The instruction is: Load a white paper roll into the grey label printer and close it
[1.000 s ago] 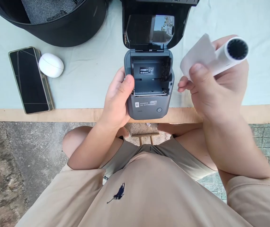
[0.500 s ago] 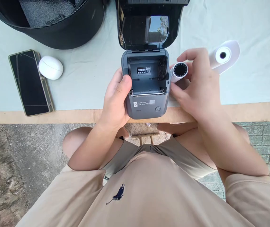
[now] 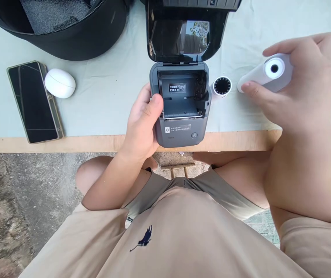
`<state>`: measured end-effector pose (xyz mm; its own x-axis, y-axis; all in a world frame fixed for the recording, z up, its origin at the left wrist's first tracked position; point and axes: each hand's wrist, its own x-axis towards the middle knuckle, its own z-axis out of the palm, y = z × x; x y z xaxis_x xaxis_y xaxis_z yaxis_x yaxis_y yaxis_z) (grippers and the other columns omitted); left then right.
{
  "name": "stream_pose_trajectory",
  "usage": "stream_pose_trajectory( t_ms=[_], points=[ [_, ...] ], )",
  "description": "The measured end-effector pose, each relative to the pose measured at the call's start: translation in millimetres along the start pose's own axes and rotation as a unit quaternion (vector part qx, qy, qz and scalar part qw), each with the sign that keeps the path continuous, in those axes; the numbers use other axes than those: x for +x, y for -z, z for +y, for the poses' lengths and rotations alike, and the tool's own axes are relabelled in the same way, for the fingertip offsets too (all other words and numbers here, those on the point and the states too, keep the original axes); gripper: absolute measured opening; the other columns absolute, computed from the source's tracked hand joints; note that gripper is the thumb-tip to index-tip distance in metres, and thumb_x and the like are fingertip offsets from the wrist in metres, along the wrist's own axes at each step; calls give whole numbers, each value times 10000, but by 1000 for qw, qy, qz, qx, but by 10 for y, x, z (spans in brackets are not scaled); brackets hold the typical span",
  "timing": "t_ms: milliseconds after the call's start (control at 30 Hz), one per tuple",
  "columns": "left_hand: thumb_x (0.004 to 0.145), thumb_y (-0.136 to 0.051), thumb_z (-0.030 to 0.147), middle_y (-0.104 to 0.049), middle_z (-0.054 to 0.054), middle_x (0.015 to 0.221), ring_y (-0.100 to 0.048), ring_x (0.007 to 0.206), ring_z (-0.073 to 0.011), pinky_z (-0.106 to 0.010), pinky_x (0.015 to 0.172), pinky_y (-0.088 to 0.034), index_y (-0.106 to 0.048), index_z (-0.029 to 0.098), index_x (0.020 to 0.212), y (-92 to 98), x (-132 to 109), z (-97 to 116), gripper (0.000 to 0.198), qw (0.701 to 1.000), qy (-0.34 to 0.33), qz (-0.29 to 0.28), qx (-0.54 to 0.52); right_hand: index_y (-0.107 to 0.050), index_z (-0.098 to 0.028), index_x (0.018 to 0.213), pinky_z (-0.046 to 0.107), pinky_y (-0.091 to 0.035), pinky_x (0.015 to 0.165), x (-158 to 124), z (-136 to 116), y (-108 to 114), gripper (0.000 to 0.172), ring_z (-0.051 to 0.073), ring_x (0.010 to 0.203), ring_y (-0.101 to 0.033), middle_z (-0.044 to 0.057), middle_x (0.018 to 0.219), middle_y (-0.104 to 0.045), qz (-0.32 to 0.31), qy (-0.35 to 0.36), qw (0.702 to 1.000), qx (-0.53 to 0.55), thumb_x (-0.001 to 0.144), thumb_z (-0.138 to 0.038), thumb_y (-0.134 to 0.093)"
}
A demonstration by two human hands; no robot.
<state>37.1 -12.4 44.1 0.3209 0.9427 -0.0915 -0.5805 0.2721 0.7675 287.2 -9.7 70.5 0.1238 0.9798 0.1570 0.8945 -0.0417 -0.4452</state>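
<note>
My left hand (image 3: 144, 119) grips the left side of a small dark grey label printer (image 3: 180, 131). The printer's black lid (image 3: 183, 38) is swung up, and its paper bay shows with no roll inside. Close to the printer's right side stands a white roll with a black toothed core (image 3: 222, 85). Farther right, my right hand (image 3: 299, 81) spreads around a white paper roll (image 3: 274, 68) that has a loose tail of paper. Thumb and fingers are apart on either side of this roll; whether they touch it is unclear.
To the left a phone (image 3: 33, 104) lies flat, with a white earbud case (image 3: 60, 83) against its right edge. An unzipped black case (image 3: 96, 34) with grey foam takes up the back left. The table's wooden front edge (image 3: 96, 143) runs before my lap.
My right hand has let go of the roll with the toothed core and moved right to the other paper roll. My left hand still holds the printer.
</note>
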Motion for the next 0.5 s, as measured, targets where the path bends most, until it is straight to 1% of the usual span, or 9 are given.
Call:
stream_pose_trajectory(
  t_ms=[67, 100, 167, 233, 267, 300, 367, 433, 500],
  points=[
    [872, -512, 369, -666, -30, 1003, -544, 1218, -229, -385, 992, -474, -576, 235, 1000, 7, 2, -11, 196, 1000, 3, -2, 5, -651, -228, 1031, 423, -433, 935, -2, 22, -20, 438, 247, 1052, -535, 101, 1037, -597, -12, -43, 999, -8, 640, -404, -738],
    [875, -506, 369, -663, -32, 1024, -551, 1209, -226, -381, 977, -486, -573, 241, 999, 13, 3, -15, 190, 1000, 6, -4, 7, -652, -238, 1014, 411, -441, 904, -13, 24, -23, 387, 225, 1001, -556, 71, 996, -612, -9, -39, 999, 2, 654, -362, -724],
    [870, -514, 376, -660, -35, 1051, -566, 1188, -228, -375, 947, -505, -572, 252, 1000, 27, 9, -23, 189, 1000, 7, -9, 9, -619, -264, 1077, 365, -458, 833, -37, 25, -26, 439, 172, 926, -569, 20, 1014, -606, 16, 4, 998, 63, 649, -275, -713],
    [846, -548, 407, -664, -35, 1039, -573, 1175, -236, -375, 943, -506, -576, 251, 1000, 42, 16, -28, 220, 1000, 2, -13, 8, -561, -318, 1155, 308, -475, 724, -42, 26, -33, 558, 134, 905, -563, -17, 1140, -544, 61, 42, 977, 200, 624, -245, -718],
    [810, -591, 437, -673, -32, 1005, -581, 1164, -245, -373, 938, -508, -582, 250, 996, 47, 20, -28, 264, 1000, -7, -28, 10, -535, -356, 1164, 285, -476, 661, -32, 22, -35, 591, 122, 892, -566, -35, 1172, -513, 66, 22, 954, 292, 616, -232, -717],
    [832, -559, 444, -670, -29, 1008, -572, 1179, -239, -379, 965, -491, -578, 248, 993, 51, 22, -27, 254, 1000, 6, -4, 16, -531, -377, 1136, 262, -472, 606, -14, 13, -36, 571, 113, 879, -573, -50, 1176, -499, 54, -23, 922, 384, 617, -210, -701],
    [836, -562, 422, -673, -27, 989, -561, 1197, -241, -375, 979, -480, -577, 246, 998, 55, 24, -20, 240, 1000, 12, -3, 26, -560, -345, 1025, 234, -474, 562, 39, -28, -27, 431, 106, 888, -599, -61, 1129, -522, 2, -142, 849, 509, 647, -141, -606],
    [834, -571, 406, -673, -32, 985, -548, 1212, -246, -370, 977, -481, -575, 239, 1003, 55, 23, -13, 237, 1000, 12, -10, 25, -587, -290, 916, 239, -514, 642, 92, -94, -6, 317, 96, 954, -613, -69, 1081, -567, -54, -225, 798, 556, 678, -102, -497],
    [823, -587, 410, -668, -34, 996, -536, 1220, -249, -368, 975, -483, -572, 230, 1005, 55, 22, -10, 256, 1000, 6, -16, 19, -611, -260, 850, 249, -531, 770, 116, -175, 11, 262, 86, 1020, -608, -71, 1053, -601, -72, -244, 779, 574, 740, -109, -428]
  ],
)
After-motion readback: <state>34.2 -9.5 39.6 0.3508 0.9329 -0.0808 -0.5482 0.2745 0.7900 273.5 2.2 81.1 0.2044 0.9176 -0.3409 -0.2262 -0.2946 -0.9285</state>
